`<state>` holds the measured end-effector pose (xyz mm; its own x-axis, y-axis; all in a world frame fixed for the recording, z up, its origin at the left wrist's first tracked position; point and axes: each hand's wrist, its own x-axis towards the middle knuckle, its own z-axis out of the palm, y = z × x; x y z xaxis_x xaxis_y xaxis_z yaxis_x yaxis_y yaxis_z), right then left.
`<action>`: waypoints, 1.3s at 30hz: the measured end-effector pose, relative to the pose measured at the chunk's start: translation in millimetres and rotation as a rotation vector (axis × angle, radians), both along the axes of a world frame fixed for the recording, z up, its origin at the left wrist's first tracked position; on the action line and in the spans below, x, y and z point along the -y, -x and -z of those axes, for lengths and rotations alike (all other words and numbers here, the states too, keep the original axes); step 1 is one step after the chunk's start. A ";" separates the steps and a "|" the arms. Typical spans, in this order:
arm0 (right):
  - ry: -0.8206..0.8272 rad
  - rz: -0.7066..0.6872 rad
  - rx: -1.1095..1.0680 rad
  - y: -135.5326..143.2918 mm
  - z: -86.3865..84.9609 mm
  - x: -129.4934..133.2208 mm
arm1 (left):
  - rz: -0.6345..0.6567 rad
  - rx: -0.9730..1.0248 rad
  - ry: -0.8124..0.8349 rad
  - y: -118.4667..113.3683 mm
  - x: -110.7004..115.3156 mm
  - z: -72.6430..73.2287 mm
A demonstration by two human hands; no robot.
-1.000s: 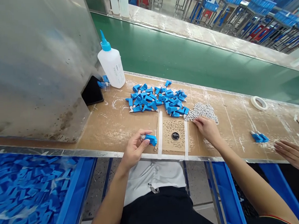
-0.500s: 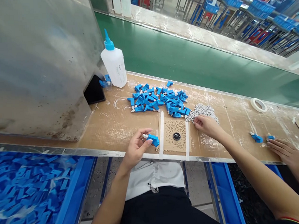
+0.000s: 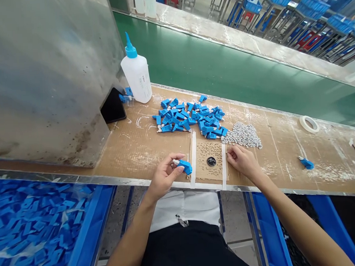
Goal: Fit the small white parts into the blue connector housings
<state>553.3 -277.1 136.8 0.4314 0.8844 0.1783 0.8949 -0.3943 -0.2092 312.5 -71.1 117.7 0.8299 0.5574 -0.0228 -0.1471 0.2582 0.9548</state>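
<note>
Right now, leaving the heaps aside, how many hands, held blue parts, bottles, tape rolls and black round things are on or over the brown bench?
Hands, left hand and right hand: 2
Held blue part: 1
Bottle: 1
Tape roll: 1
Black round thing: 1
Total: 6

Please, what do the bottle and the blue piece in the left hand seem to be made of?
Bottle: probably plastic, smooth and satin, judging by its milky white body. Blue piece in the left hand: likely moulded plastic, fairly matte, from its even colour and angular edges.
</note>
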 end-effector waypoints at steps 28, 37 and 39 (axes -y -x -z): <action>0.124 -0.125 -0.106 14.7 -35.7 -13.9 | 0.029 0.025 -0.059 -2.0 -1.8 0.1; 0.231 -0.263 0.055 48.5 -34.4 -39.6 | 0.038 0.055 -0.095 -1.3 -2.9 -0.9; 0.241 -0.276 0.105 49.8 -30.2 -41.5 | 0.041 0.060 -0.105 -0.7 -3.0 -1.0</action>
